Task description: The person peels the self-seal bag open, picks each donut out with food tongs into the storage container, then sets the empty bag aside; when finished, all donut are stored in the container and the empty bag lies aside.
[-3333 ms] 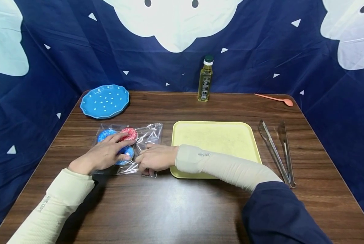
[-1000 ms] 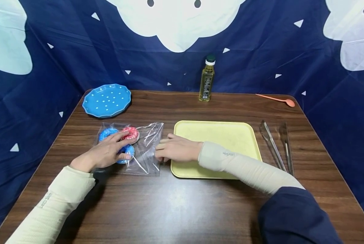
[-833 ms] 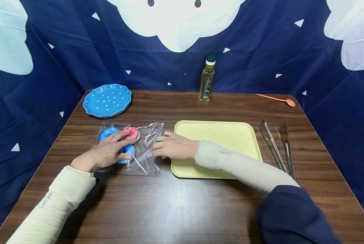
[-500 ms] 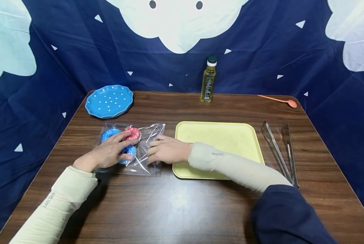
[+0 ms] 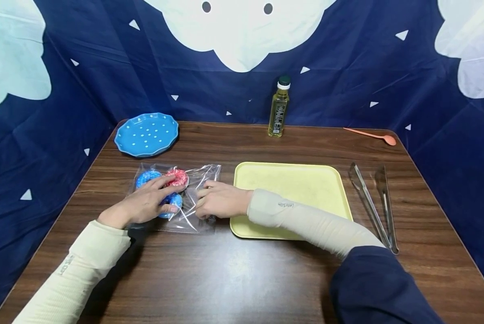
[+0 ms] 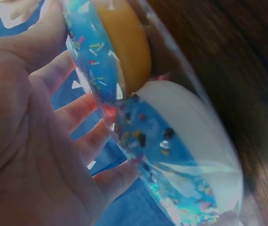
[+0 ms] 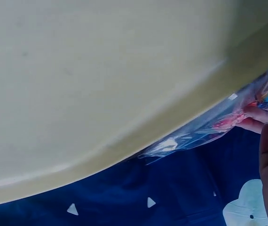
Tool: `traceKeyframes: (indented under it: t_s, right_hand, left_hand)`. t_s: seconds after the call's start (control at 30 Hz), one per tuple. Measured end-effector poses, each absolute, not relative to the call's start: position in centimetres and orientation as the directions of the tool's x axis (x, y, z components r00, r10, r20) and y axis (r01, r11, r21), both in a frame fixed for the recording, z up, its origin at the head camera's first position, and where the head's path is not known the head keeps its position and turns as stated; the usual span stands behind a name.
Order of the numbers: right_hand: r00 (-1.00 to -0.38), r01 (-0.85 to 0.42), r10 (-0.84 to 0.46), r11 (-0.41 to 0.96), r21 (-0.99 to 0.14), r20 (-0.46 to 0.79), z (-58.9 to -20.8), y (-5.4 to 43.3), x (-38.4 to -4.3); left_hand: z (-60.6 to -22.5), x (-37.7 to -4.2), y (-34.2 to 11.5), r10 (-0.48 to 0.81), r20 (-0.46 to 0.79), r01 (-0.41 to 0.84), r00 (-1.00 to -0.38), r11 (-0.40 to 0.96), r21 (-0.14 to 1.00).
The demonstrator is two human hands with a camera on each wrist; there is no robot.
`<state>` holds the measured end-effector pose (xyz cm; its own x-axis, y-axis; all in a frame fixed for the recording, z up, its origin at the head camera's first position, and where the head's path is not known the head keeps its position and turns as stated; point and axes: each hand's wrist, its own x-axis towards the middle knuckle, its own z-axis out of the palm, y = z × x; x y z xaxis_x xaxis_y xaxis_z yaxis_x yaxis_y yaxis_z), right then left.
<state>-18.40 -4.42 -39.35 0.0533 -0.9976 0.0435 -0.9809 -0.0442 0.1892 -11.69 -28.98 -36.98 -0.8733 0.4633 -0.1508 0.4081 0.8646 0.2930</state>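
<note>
Toy donuts lie in a clear plastic bag (image 5: pixel 191 198) on the table: a blue donut (image 5: pixel 146 178) at the back left, a red donut (image 5: pixel 178 178) beside it and another blue donut (image 5: pixel 173 204) in front. My left hand (image 5: pixel 146 202) rests over them with its fingers spread. Close up in the left wrist view, its fingertips touch the plastic beside the sprinkled icing. At the bag's right end is my right hand (image 5: pixel 221 200), its fingers bent downward over the plastic. Whether they pinch the film is hidden from above and unclear in the right wrist view.
Right of the bag lies a yellow tray (image 5: pixel 290 180), partly under my right forearm. Metal tongs (image 5: pixel 373 209) lie farther right. Along the back stand a blue dotted plate (image 5: pixel 146 135) and an oil bottle (image 5: pixel 279 110), with an orange spoon (image 5: pixel 373 135) at the far corner.
My right hand first drew right from the bag to the tray's edge, then came back left over the bag's end. The left hand has stayed on the donuts.
</note>
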Motion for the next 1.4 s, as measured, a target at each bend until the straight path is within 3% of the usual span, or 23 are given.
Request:
traceKeyframes:
  t_s: [0.17, 0.47, 0.73, 1.13, 1.4]
  right_hand:
    - [0.051, -0.987, -0.997, -0.041, 0.158, 0.062, -39.4, -4.2, -18.6]
    - [0.016, -0.967, -0.997, 0.004, 0.253, 0.074, -39.6, -2.9, -18.7]
    - [-0.004, -0.966, -0.993, 0.034, 0.258, 0.117, -39.8, -0.7, -19.1]
    - [-0.075, -0.962, -0.982, 0.118, 0.247, 0.174, -39.2, -0.7, -19.6]
    - [-0.004, -0.963, -0.995, 0.031, 0.268, 0.100, -39.5, -3.2, -19.6]
  left_hand:
    - [-37.0, -11.7, -29.0, 0.458, -0.163, 0.398, -0.874, 0.867, 0.300]
    - [-37.0, -11.6, -29.1, 0.445, -0.176, 0.386, -0.878, 0.877, 0.287]
    - [-36.9, -11.6, -28.9, 0.459, -0.164, 0.402, -0.873, 0.869, 0.289]
    - [-37.0, -11.5, -29.0, 0.470, -0.138, 0.415, -0.872, 0.859, 0.300]
    - [-37.0, -11.6, -28.8, 0.464, -0.150, 0.408, -0.873, 0.864, 0.296]
